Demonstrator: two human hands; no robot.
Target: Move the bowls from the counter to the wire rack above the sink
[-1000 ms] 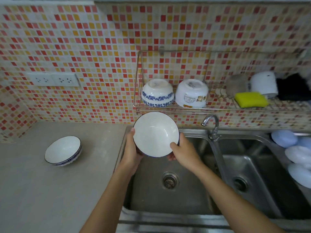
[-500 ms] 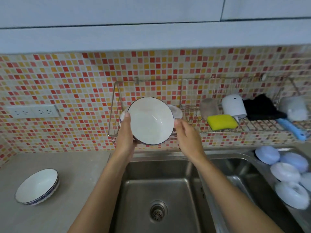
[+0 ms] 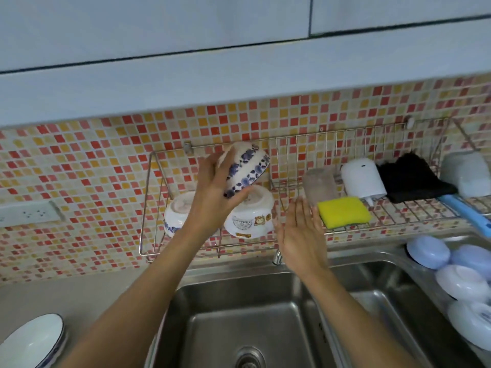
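Note:
My left hand point(image 3: 212, 197) grips a white bowl with a blue flower pattern point(image 3: 245, 167), turned upside down and tilted, above two bowls in the wire rack point(image 3: 148, 197). Those are a blue-patterned bowl point(image 3: 174, 216), partly hidden by my left wrist, and a white bowl with a cartoon print point(image 3: 251, 216), both upside down. My right hand point(image 3: 299, 235) hovers with fingers spread just right of the cartoon bowl, holding nothing. One more blue-rimmed bowl point(image 3: 32, 343) sits upright on the counter at the bottom left.
Further right, the rack holds a cup point(image 3: 320, 184), a yellow sponge point(image 3: 342, 212), a white dispenser point(image 3: 362, 179), a black cloth point(image 3: 411, 179) and a blue-handled brush point(image 3: 465, 211). A double sink point(image 3: 239, 314) lies below. Pale blue lids point(image 3: 457, 277) are piled at right. A cabinet overhangs.
The bowl went up from over the sink to the rack and was flipped upside down. My right hand let go of it and drew back; the left hand alone holds it now.

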